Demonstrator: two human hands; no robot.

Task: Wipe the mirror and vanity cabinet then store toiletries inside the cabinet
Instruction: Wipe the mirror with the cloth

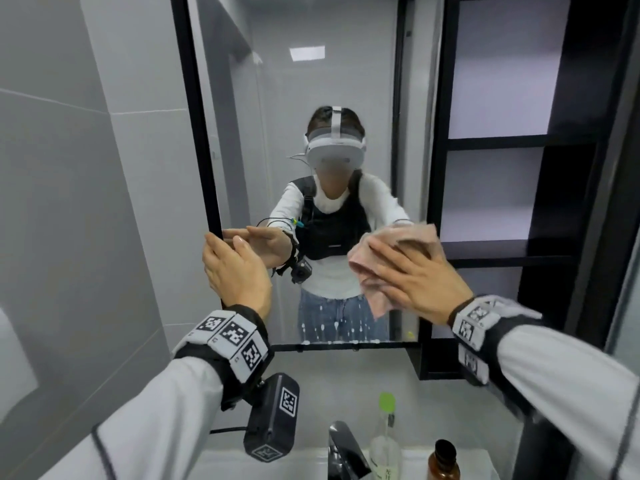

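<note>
We're in the mirror-wiping step. The mirror [311, 98] fills the middle, and droplets [332, 336] along its bottom edge tell us it's unfinished. The cabinet [519, 140] sits just right of it, shelves open; we guess it's not wiped yet. The right hand [419, 278], fingers spread flat, presses the cloth [398, 237] on the glass near the right edge. The left hand [235, 271], fingers straight and together, rests on the mirror's left frame. Next we'd sweep the cloth down to the droplets. Below stand the tap [343, 448], clear bottle [386, 441] and brown bottle [444, 462], close under a low stroke. Toiletries aren't stored yet.
</note>
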